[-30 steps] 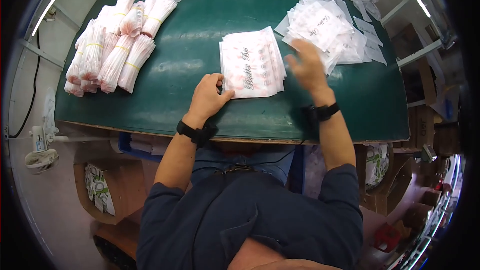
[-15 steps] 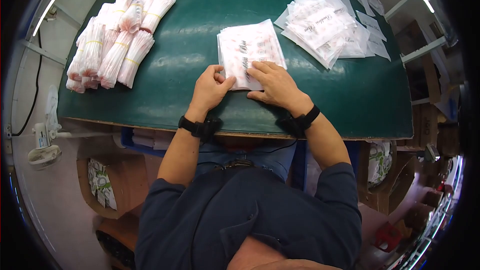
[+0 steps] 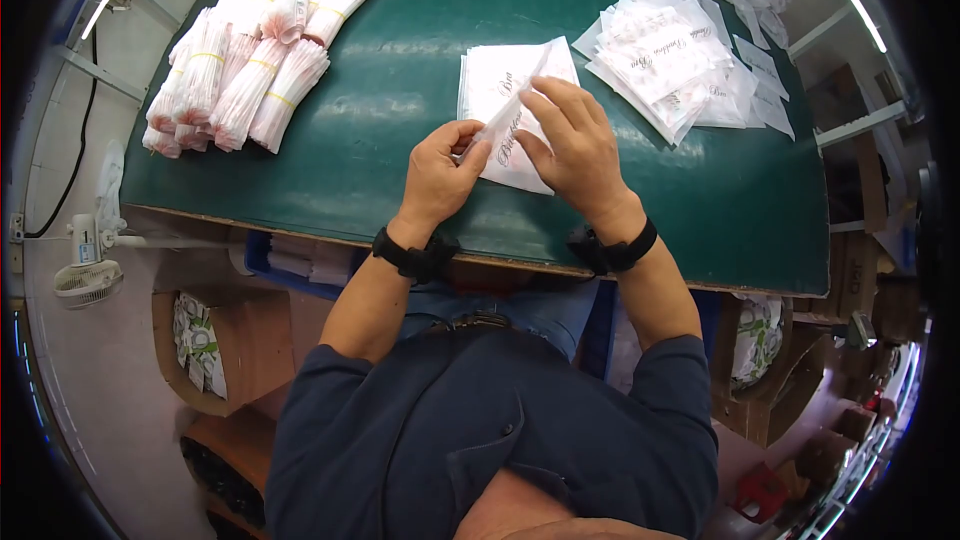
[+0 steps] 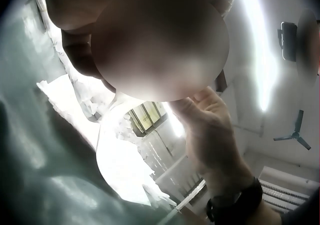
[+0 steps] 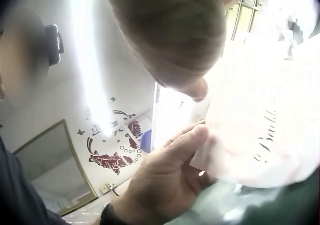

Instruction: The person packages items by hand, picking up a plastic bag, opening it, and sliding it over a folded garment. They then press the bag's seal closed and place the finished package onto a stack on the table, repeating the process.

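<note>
Two hands, one printed bag, centre frame.
Left hand [image 3: 437,172] pinches the bag [image 3: 507,123] corner; right hand [image 3: 572,145] fingers curl round its edge, lifting it off the stack [image 3: 488,80].

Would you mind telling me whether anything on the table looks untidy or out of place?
Nothing looks damaged or spilled. The pile of bags at the far right is fanned loosely, unlike the banded bundles far left. Both hands hold one bag.
</note>
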Motion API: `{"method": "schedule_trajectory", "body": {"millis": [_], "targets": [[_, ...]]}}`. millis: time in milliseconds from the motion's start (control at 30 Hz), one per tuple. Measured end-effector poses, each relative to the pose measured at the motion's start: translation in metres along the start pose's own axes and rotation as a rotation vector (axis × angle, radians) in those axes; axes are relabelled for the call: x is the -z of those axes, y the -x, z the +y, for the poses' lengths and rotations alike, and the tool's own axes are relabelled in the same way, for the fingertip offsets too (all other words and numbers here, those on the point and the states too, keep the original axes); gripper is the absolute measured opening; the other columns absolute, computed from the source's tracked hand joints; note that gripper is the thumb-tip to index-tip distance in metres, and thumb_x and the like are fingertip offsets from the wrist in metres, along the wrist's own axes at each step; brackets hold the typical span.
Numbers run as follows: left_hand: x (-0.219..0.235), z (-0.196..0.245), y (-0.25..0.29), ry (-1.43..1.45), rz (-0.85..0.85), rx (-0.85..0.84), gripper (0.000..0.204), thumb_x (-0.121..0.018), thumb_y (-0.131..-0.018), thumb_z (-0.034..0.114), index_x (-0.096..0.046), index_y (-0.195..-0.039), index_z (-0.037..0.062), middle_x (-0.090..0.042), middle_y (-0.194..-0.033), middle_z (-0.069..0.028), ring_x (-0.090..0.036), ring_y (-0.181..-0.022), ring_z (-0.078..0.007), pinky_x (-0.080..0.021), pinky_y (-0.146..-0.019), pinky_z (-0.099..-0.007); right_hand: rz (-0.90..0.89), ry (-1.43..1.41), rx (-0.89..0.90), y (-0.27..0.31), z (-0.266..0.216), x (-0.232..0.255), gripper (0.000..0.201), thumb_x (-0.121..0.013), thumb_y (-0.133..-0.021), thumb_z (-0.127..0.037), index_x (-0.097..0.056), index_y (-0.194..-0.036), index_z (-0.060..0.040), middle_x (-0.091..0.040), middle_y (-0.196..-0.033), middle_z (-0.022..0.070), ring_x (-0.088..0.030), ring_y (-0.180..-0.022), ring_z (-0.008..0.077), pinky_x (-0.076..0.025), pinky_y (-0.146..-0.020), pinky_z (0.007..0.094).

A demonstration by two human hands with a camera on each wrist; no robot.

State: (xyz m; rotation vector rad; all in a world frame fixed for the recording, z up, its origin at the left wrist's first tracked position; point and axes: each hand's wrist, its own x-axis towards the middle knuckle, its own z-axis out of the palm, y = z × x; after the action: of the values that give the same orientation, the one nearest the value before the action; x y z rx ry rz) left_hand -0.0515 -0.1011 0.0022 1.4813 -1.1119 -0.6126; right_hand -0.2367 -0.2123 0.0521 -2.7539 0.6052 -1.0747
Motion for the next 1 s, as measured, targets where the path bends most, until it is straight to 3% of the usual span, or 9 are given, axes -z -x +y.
{"method": "schedule_trajectory", "body": {"millis": [67, 167, 300, 467, 600, 700, 733, 833, 1000], "targets": [[0.001, 0.003, 0.0, 0.009, -0.03, -0.026, 0.029, -0.078, -0.098, 0.014, -0.074, -0.122, -0.0011, -0.078, -0.098, -0.0073, -0.071, -0.086, -0.0131, -0.059, -0.078, -0.0286, 0.114, 0.067, 0.075, -0.008, -0.003, 0.001, 0.053, -0.088, -0.08, -0.016, -0.071, -0.129, -0.0089, -0.068, -0.137, 0.0114, -0.063, -0.13, 0.032, -0.047, -0.115, 0.0499], [0.004, -0.005, -0.002, -0.028, 0.007, -0.074, 0.027, -0.078, -0.098, 0.014, -0.074, -0.121, -0.0007, -0.078, -0.098, -0.0068, -0.07, -0.085, -0.013, -0.058, -0.079, -0.0284, -0.01, 0.056, 0.059, -0.01, 0.005, -0.014, 0.045, -0.087, -0.08, -0.011, -0.072, -0.122, -0.0104, -0.069, -0.13, 0.0084, -0.064, -0.129, 0.0294, -0.046, -0.117, 0.0516], [0.009, -0.021, -0.005, 0.091, -0.002, 0.036, 0.027, -0.078, -0.098, 0.013, -0.074, -0.122, -0.0001, -0.078, -0.1, -0.0082, -0.07, -0.087, -0.0126, -0.057, -0.082, -0.0283, 0.012, 0.036, 0.083, -0.006, 0.013, -0.027, 0.041, -0.086, -0.08, -0.012, -0.072, -0.119, -0.0107, -0.07, -0.127, 0.0075, -0.063, -0.13, 0.0293, -0.045, -0.119, 0.0508], [0.012, -0.028, -0.005, 0.155, -0.061, 0.021, 0.029, -0.08, -0.097, 0.013, -0.075, -0.123, 0.0021, -0.077, -0.1, -0.008, -0.07, -0.088, -0.0145, -0.057, -0.084, -0.0303, -0.035, 0.047, 0.095, -0.003, 0.008, -0.032, 0.033, -0.085, -0.081, -0.011, -0.072, -0.112, -0.0101, -0.07, -0.122, 0.0062, -0.064, -0.125, 0.0285, -0.046, -0.116, 0.0498], [0.009, -0.021, -0.004, -0.056, 0.095, -0.141, 0.031, -0.08, -0.095, 0.014, -0.075, -0.124, 0.005, -0.076, -0.1, -0.0079, -0.071, -0.088, -0.0208, -0.057, -0.085, -0.033, -0.077, 0.037, 0.135, 0.001, 0.022, -0.043, 0.021, -0.083, -0.082, -0.009, -0.072, -0.099, -0.0092, -0.071, -0.115, 0.0051, -0.066, -0.116, 0.0278, -0.05, -0.107, 0.0465], [0.016, 0.0, -0.007, -0.594, 0.251, -0.617, 0.026, -0.079, -0.094, 0.016, -0.076, -0.117, 0.0059, -0.076, -0.097, -0.0091, -0.072, -0.086, -0.0285, -0.057, -0.082, -0.0362, 0.003, -0.006, 0.161, -0.001, 0.02, -0.04, 0.016, -0.082, -0.081, -0.006, -0.069, -0.09, -0.0085, -0.071, -0.104, 0.005, -0.067, -0.104, 0.0273, -0.052, -0.095, 0.0433], [0.016, 0.001, -0.006, -0.593, 0.253, -0.616, 0.026, -0.079, -0.094, 0.016, -0.076, -0.117, 0.0059, -0.076, -0.097, -0.0091, -0.072, -0.086, -0.0285, -0.057, -0.082, -0.0362, 0.001, -0.006, 0.162, -0.003, 0.018, -0.037, 0.016, -0.082, -0.081, -0.006, -0.069, -0.09, -0.0085, -0.071, -0.104, 0.005, -0.067, -0.104, 0.0273, -0.052, -0.095, 0.0433], [0.016, 0.004, 0.002, -0.38, 0.011, -0.349, 0.017, -0.078, -0.094, 0.018, -0.077, -0.105, 0.0048, -0.075, -0.092, -0.0113, -0.071, -0.083, -0.0318, -0.056, -0.074, -0.038, -0.03, -0.124, 0.139, -0.006, 0.006, -0.027, 0.016, -0.082, -0.081, -0.005, -0.07, -0.09, -0.008, -0.071, -0.096, 0.0047, -0.068, -0.096, 0.0273, -0.052, -0.089, 0.0412], [0.023, 0.009, 0.015, -0.379, 0.003, -0.282, 0.014, -0.078, -0.095, 0.018, -0.076, -0.096, 0.0034, -0.074, -0.086, -0.0124, -0.07, -0.075, -0.032, -0.054, -0.067, -0.0395, -0.053, -0.152, 0.109, -0.001, 0.007, -0.015, 0.017, -0.083, -0.081, -0.004, -0.069, -0.09, -0.0074, -0.071, -0.092, 0.0045, -0.068, -0.092, 0.0274, -0.053, -0.086, 0.0415]]}}
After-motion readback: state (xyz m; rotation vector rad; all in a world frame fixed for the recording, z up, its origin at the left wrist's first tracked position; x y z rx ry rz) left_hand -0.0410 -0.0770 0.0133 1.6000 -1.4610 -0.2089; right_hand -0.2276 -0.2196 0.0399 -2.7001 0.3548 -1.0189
